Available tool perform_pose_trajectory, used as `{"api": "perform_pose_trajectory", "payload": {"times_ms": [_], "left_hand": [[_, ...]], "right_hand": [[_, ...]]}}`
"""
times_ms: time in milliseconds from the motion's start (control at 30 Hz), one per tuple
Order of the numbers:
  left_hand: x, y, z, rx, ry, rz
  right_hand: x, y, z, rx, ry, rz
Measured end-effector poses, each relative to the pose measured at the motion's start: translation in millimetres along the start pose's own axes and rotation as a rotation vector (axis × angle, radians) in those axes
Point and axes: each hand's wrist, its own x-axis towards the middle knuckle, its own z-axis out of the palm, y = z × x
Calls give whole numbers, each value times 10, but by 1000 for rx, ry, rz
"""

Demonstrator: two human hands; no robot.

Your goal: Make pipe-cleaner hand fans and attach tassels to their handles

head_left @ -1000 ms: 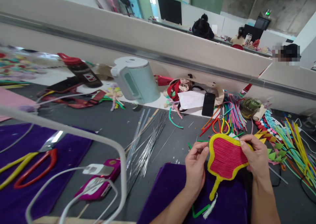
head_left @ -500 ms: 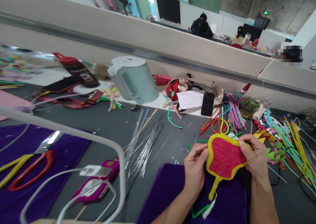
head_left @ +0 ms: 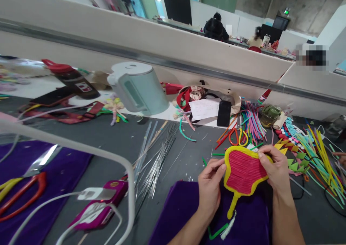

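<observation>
Pink and yellow fuzzy stuff makes up the fan (head_left: 244,173), held above the purple cloth (head_left: 180,209). At its 3 o'clock the right hand (head_left: 275,169) grips the edge, thumb on the facing side. At 9 o'clock the left hand (head_left: 211,187) has thumb and fingertips bunched at the rim (head_left: 240,148); whether they pinch it, I cannot tell. The fan should be light, bendy and easily crushed, so the thick rim or the handle (head_left: 234,202) at 7 o'clock looks the best hold; the white tassel (head_left: 229,227) could snag. Farther out, small scissors (head_left: 244,137) and fuzzy sticks (head_left: 254,120) lie around 12 o'clock, a phone (head_left: 224,113) at 11, a kettle (head_left: 152,90) at 10, thin wires (head_left: 159,165) at 9.
</observation>
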Motion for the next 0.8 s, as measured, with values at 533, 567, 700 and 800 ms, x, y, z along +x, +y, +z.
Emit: {"api": "perform_pose_trajectory", "payload": {"times_ms": [533,567,700,800], "left_hand": [[9,-7,-8,-7,-7,-14],[9,-8,-12,3,-9,-9],[-2,-9,-25,27,-11,3],[-15,-5,-27,24,5,11]], "right_hand": [[5,-30,3,18,-11,4],[5,-28,5,19,-11,6],[11,-43,14,8,-18,7],[16,-61,14,-7,-25,-3]]}}
